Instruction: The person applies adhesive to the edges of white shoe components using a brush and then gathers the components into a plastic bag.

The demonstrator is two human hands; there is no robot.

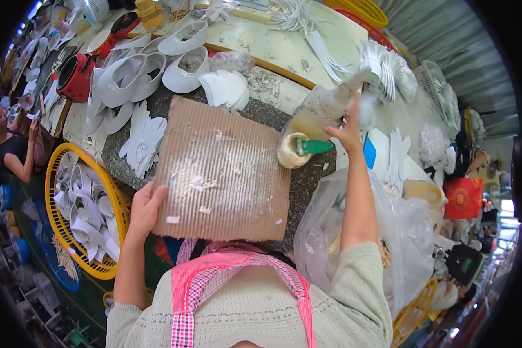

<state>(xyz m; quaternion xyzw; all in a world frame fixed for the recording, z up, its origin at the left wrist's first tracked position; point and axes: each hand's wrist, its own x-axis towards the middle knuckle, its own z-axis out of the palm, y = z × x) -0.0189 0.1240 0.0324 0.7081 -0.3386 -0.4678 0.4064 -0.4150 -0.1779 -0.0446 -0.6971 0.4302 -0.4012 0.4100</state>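
My left hand (pixel 147 210) grips the left edge of a corrugated cardboard sheet (pixel 223 174), thumb on top and the other fingers mostly hidden. White smears and small white scraps lie on the cardboard. My right hand (pixel 348 130) is raised beside a cloudy, yellowish plastic container (pixel 325 113), its thumb and fingers apart. Whether it touches the container is unclear. The container's near end has a thick, cream-crusted rim, and a green flat-handled tool (pixel 316 147) sticks out of it. Flat white pieces (pixel 144 139) lie left of the cardboard, and another white stack (pixel 225 90) lies beyond it.
White shoe uppers (pixel 122 78) crowd the table's back left, near a red pot (pixel 75 76). A yellow basket (pixel 122 223) of white pieces stands at left. A clear plastic bag (pixel 383 232) hangs at right. White strap bundles (pixel 383 66) lie far right. Another person (pixel 17 148) is at far left.
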